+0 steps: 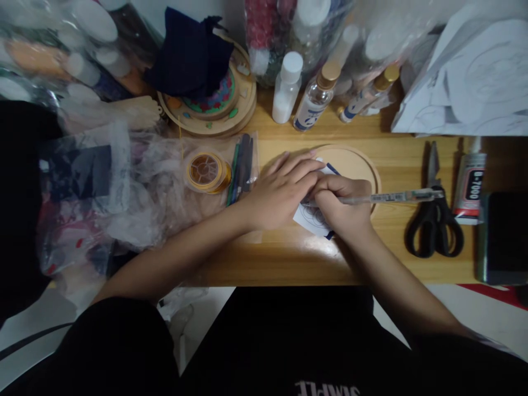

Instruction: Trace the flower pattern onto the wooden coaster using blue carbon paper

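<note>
My right hand (345, 204) is closed around a clear-barrelled pen (383, 197), whose back end sticks out to the right. Its tip is hidden by my fingers. Beneath the hands lies a white paper (312, 220) with a line drawing on it, and dark blue edges show under it. My left hand (284, 190) lies flat with its fingers stretched over the paper's upper left part. Partly under the paper and my right hand is a round wooden board (358, 158) with a raised rim.
Black-handled scissors (433, 220), a glue tube (470, 187) and a phone-like dark slab (503, 236) lie at right. Small bottles (287, 88) stand behind. At left are a spool of yellow thread (208, 171), several pens (243, 165) and plastic bags (152, 192).
</note>
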Tool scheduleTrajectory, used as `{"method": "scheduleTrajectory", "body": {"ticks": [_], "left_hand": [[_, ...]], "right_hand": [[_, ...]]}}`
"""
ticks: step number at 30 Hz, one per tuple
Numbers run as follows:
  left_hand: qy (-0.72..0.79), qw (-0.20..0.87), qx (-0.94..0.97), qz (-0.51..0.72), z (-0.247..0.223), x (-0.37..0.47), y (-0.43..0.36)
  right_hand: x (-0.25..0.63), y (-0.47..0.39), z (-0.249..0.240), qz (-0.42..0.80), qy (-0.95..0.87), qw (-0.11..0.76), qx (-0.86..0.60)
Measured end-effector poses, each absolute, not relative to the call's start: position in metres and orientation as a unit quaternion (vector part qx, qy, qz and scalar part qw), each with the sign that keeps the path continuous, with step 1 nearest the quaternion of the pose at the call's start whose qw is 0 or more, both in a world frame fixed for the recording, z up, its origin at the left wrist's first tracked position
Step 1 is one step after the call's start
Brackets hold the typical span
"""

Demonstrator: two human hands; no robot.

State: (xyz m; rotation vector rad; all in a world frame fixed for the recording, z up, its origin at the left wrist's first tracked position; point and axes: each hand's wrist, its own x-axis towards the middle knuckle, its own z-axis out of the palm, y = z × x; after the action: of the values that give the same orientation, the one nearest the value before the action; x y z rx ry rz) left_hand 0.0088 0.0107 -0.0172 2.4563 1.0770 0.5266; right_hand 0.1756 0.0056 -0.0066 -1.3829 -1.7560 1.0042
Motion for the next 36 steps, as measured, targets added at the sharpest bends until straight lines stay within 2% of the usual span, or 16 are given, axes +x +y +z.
{"method": "scheduleTrajectory", "body": {"ticks": [9, 16, 36], "left_hand": [[0.392, 0.216, 0.876, 0.178, -0.0148, 0.0093, 0.0101], [0.397, 0.217, 0.877, 0.159, -0.0098, 0.0092, 0.0105], [0.386, 0.217, 0.880, 0.169, -0.0117, 0.0081, 0.0112]], "right_hand": [[0.1747, 0.0068, -0.0062, 0.378, -0.680, 0.333, -0.533], [0.1759, 0.0058, -0.0100, 0.398, -0.644, 0.363, -0.543], [0.1732, 0.0086, -0.0045, 0.373, -0.682, 0.337, -0.532]]}}
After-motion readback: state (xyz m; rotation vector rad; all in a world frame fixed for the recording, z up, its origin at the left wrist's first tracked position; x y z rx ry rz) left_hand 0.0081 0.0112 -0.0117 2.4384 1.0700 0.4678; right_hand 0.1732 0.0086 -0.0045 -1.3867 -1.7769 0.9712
